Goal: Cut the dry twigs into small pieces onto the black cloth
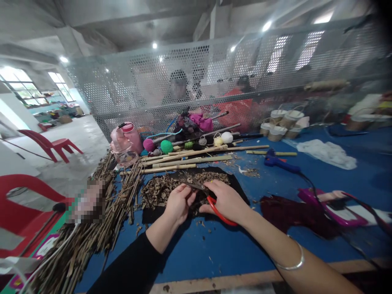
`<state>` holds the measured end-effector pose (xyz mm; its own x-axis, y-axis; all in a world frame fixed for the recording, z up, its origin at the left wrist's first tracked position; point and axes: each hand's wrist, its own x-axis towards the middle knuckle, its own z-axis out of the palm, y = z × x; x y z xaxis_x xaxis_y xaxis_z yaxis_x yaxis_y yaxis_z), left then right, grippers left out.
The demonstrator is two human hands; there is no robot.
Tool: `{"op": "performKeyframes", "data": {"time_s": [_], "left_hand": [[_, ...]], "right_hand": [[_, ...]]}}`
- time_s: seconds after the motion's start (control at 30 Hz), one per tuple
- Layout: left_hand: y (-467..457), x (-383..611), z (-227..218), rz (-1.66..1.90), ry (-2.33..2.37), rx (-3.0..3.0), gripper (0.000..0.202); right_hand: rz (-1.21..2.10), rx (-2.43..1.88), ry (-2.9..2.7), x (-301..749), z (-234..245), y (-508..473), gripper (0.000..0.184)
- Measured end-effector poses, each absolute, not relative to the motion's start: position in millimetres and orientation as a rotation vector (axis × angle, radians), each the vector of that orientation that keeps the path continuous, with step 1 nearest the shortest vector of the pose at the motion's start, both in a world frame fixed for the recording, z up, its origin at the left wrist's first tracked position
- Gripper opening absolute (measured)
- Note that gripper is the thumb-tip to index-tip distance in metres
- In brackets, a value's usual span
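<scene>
Right hand (225, 200) gripping red-handled scissors (211, 201), blades over brown scraps (157, 192). Left hand (177, 206) just beside the blades, fingers drawn together; can't tell if they hold anything. Scraps heaped on black cloth (150, 216), blue desk (196, 257) underneath. Twigs (102, 216) piled left.

blue tabletop (186, 259): black sheet (240, 185) under dry brown bits (156, 192), stalks (125, 200) at left, bamboo sticks (192, 161), blue corded tool (281, 163).
</scene>
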<state>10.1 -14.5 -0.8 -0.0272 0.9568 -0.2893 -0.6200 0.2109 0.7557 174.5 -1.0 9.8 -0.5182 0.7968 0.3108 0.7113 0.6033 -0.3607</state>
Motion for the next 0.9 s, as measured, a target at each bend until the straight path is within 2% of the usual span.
{"op": "performKeyframes", "data": {"time_s": [0.53, 0.9], "left_hand": [[-13.3, 8.4, 1.3, 1.369, 0.996, 0.507, 0.007], [-9.5, 10.3, -2.1, 1.499, 0.942, 0.445, 0.010]], "right_hand": [[0.260, -1.315, -2.430, 173.0, 10.5, -3.5, 0.036], [0.213, -1.318, -2.442, 169.3, 14.0, -8.7, 0.058]]}}
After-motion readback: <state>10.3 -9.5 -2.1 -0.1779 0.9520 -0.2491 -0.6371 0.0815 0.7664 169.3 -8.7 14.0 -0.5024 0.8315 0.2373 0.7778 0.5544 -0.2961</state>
